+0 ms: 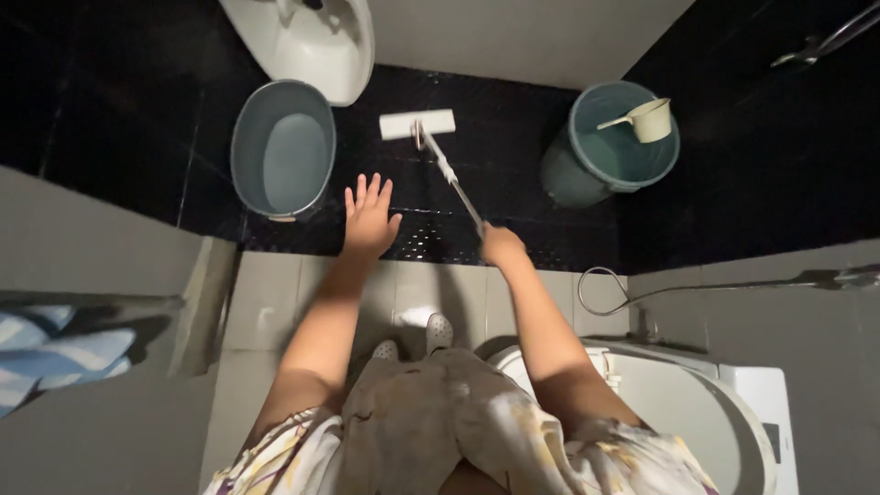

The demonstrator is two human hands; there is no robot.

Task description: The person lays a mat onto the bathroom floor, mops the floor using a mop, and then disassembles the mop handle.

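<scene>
The mop [419,124] is resting its white head on the dark wet floor [513,183] between two buckets while I am holding its handle tight in my right hand [501,246], my left hand [368,218] is hanging open and empty, and I think I could be slipping.

A dim bathroom: glossy black floor tiles [752,183], pale tiled step [275,293], white wall [513,37], white toilet [715,412].
</scene>
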